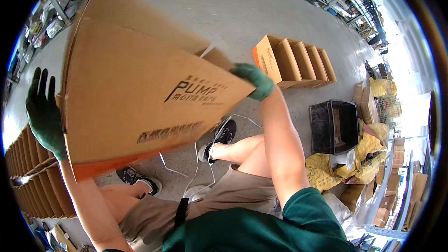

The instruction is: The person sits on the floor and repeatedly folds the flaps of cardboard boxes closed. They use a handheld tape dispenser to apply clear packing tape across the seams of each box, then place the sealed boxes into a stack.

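A large brown cardboard box (126, 79), tilted and blurred in places, is held up in front of me, with dark print and an orange band along its lower edge. My right hand (255, 81), in a dark green glove, is closed around the box's right corner. At the left side of the box, my left hand (45, 116), also gloved in green, has its fingers stretched out and apart, with the palm side against or close beside the cardboard. Thin white straps (196, 163) dangle below the box between my legs. The box hides part of the floor behind it.
Beyond my right hand, a cardboard box with upright dividers (294, 63) sits on the grey floor (196, 4). A black plastic crate (324, 126) stands at right beside yellow sacks (322, 172). Stacked divided cartons (44, 189) line the left, and shelving (392, 191) the right.
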### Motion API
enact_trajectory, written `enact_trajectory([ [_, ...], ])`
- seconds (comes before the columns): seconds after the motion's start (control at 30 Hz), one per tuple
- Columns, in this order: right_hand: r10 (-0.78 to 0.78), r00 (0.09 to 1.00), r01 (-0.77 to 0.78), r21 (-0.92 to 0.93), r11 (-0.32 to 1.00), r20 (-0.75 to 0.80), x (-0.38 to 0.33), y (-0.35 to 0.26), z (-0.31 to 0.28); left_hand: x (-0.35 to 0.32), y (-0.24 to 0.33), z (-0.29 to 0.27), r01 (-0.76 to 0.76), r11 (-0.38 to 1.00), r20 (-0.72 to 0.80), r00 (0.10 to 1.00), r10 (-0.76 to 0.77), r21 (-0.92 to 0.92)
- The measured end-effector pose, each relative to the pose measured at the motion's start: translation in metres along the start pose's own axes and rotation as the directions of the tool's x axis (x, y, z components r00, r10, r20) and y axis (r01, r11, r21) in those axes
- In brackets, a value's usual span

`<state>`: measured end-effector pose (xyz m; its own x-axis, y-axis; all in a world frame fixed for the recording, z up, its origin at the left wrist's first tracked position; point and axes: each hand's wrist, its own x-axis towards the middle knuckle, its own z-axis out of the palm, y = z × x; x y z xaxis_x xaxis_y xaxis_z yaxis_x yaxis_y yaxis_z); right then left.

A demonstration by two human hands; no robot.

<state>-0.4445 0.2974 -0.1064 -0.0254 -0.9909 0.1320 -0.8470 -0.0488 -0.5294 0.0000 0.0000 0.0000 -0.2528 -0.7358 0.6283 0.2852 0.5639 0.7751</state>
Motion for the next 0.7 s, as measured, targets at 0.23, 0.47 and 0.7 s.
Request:
enact_trajectory([
  [0.23, 0.825, 0.526, -0.295, 0.865, 0.406, -0.208, -0.049, 0.062, -0.028, -0.014, -0.035, 0.038, 0.284, 0.958, -0.068, 0.957, -0.280, 0.041],
  [0.47, 0.998, -0.060, -0.286, 0.957, -0.042, 0.026, -0.108, 0.163, 0.048, -0.033, -0.073, 0.034, 0.446, 0.882, -0.036, 0.894, -0.446, 0.151],
  [0.7, 0.860, 0.223, -0.948, 0.102, 0.300, -0.458, -0.109, 0.182, 0.080, -0.044, -0.083, 0.055, 0.615, 0.749, 0.009, 0.771, -0.637, 0.246],
])
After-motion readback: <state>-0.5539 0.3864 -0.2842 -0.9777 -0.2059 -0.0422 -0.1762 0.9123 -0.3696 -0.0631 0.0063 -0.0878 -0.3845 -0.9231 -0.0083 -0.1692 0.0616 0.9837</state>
